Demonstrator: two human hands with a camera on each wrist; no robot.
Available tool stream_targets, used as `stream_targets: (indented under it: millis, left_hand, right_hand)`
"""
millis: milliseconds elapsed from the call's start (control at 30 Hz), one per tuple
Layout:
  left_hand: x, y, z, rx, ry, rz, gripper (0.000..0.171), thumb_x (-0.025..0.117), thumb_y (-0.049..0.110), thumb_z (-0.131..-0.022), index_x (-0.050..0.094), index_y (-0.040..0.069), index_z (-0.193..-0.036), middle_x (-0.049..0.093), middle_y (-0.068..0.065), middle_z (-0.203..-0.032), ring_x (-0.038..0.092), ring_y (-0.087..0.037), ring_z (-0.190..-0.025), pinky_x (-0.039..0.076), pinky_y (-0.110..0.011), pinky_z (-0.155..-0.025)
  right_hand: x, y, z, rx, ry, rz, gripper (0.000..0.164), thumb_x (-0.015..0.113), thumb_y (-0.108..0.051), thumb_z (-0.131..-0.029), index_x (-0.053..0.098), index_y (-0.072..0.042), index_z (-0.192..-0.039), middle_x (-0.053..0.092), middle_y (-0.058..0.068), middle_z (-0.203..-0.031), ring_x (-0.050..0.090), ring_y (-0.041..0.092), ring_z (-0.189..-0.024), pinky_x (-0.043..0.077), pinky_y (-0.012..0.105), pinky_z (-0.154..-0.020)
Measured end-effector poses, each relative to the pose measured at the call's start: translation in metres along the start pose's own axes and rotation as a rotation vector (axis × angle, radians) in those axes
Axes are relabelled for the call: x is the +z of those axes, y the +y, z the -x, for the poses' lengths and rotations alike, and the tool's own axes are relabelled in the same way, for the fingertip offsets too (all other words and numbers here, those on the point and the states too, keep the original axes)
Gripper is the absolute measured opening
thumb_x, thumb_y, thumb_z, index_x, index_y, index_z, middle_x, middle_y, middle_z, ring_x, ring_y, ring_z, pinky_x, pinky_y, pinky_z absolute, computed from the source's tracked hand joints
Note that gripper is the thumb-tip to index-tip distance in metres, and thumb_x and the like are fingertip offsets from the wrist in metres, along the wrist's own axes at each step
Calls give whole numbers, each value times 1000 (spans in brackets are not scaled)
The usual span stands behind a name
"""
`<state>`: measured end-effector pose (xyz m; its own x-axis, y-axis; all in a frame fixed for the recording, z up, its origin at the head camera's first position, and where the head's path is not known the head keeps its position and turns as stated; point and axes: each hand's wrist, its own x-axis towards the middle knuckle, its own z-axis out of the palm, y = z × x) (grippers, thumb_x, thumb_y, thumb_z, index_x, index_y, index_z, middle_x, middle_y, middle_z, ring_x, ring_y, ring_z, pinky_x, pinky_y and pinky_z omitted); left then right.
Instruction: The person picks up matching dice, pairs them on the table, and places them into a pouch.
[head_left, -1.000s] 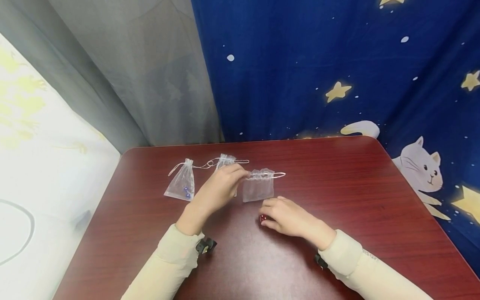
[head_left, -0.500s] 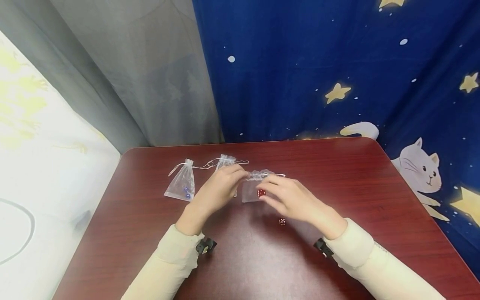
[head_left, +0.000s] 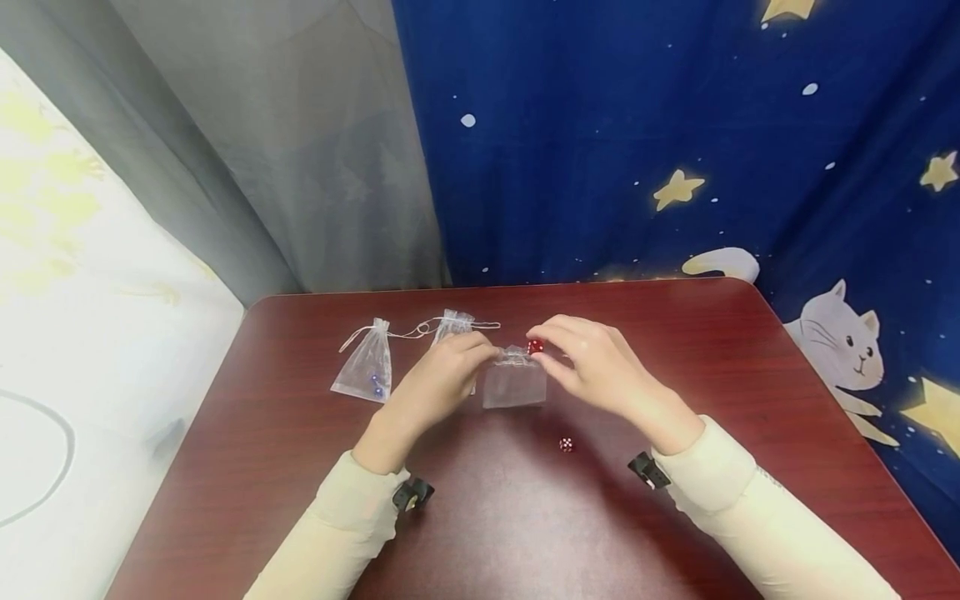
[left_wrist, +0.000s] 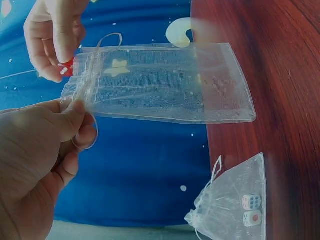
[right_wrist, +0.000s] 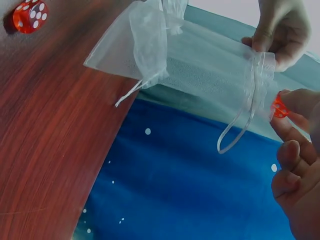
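Observation:
My left hand [head_left: 446, 367] pinches the gathered mouth of a sheer white drawstring pouch [left_wrist: 165, 90], which hangs below the fingers with nothing seen inside. Between thumb and fingers, my right hand [head_left: 600, 362] holds a red die [right_wrist: 280, 106] right at the pouch's mouth. In the left wrist view, that red die overlaps the pouch's frilled edge, partly hidden by the fingertips. A white drawstring loop [right_wrist: 235, 142] dangles from the pouch's neck. Another red die [head_left: 566, 445] lies on the table, nearer to me than the pouch.
A tied sheer pouch [head_left: 365, 367] holding blue dice lies on the table [head_left: 285, 467] at the left. Another pouch [head_left: 453, 322], partly behind my left hand, lies beside it; the left wrist view shows two white dice [left_wrist: 252, 202] in a pouch. Curtains hang behind the table.
My right hand has lifted one red die from the table and brought it up and away to the pouch's mouth, uncovering the other die. The left hand has stayed at the pouch.

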<state>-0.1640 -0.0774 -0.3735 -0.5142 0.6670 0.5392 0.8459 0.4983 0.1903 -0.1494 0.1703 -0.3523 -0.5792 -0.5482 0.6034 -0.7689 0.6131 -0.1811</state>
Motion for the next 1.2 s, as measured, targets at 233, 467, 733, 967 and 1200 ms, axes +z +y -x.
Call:
stream_targets:
  millis: [233,467,733,967,1200]
  left_hand:
    - [-1,1,0,-9,1,-8,17,70,-8,-89,75,3,-101,71,-5,-94,68,-23,-92,55,-36,-91]
    - [-1,3,-1,-4,16,-7,12,71,-4,-90,74,3,-99,72,-5,-93,68,-24,-91,55,-37,-90]
    - [0,3,0,0,37,4,22,68,-12,-85,75,3,-100,72,-6,-96,69,-24,-95,54,-36,-93]
    - [0,4,-1,4,53,6,13,72,-3,-89,74,2,-101,72,-7,-97,69,-25,-96,54,-37,-93]
    - [1,4,-1,2,68,12,12,72,-2,-91,74,1,-102,72,-7,-98,68,-25,-97,54,-37,-94]
  right_hand:
    - [-1,3,1,22,-46,11,21,78,-16,-87,73,-11,-107,70,0,-100,66,16,-84,56,36,-70]
    - [-1,2,5,32,-35,-10,22,78,-16,-88,74,-10,-109,71,1,-102,68,17,-89,57,37,-75]
    - [-1,5,15,68,9,-47,26,79,-18,-86,74,-8,-110,72,3,-103,69,19,-92,57,40,-79]
    - [4,14,32,135,17,-57,27,80,-22,-86,74,-10,-110,71,-2,-97,62,11,-79,54,34,-69]
    - [14,22,58,193,-59,-73,28,79,-25,-87,74,-10,-111,68,-3,-93,60,11,-73,51,30,-63]
